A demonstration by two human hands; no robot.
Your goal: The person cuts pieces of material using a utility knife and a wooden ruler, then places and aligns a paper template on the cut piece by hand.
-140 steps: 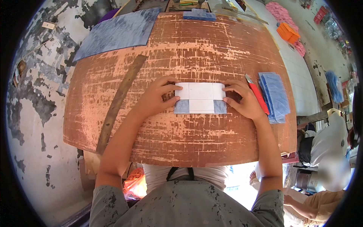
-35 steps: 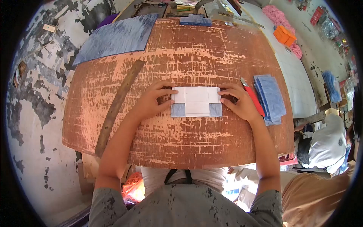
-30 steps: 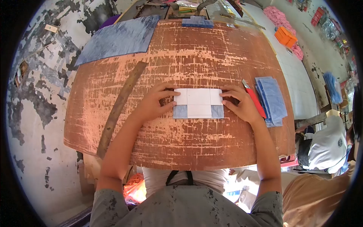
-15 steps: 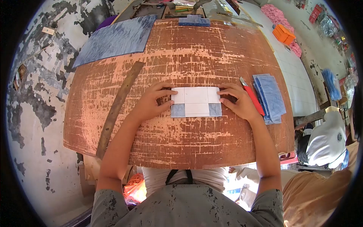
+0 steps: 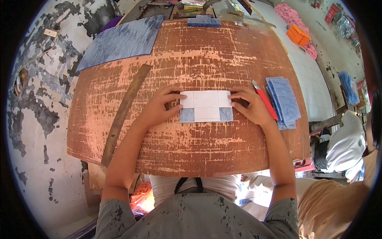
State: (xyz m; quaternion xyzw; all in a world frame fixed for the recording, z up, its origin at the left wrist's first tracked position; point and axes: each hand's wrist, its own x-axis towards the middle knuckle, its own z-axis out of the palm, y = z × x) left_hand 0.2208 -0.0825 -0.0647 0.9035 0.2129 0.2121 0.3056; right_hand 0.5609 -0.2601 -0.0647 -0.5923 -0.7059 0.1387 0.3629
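Observation:
A white T-shaped paper piece (image 5: 206, 105) with thin lines lies over a blue-grey sheet piece (image 5: 187, 115), whose lower corners show beside the stem. My left hand (image 5: 162, 104) touches the left edge of the white piece with thumb and fingertips, and my right hand (image 5: 249, 104) touches its right edge in the same way. Both hands are curved, thumb and fingers close at the edges. Just right of my right hand lies a red cutter (image 5: 266, 102) with its blade toward the far side. Beside it is a stack of blue sheets (image 5: 283, 102).
A long flat ruler-like strip (image 5: 126, 113) lies at the left of the worn brown board (image 5: 199, 155). A large blue-grey sheet (image 5: 121, 42) and small blue pieces (image 5: 203, 21) are at the far side. People are at the lower right, one in white (image 5: 347, 145).
Both hands keep their hold at the paper's edges. The camera view has shifted slightly. At the lower right, a person in brown has come nearer since the earliest frame, and the person in white has shifted.

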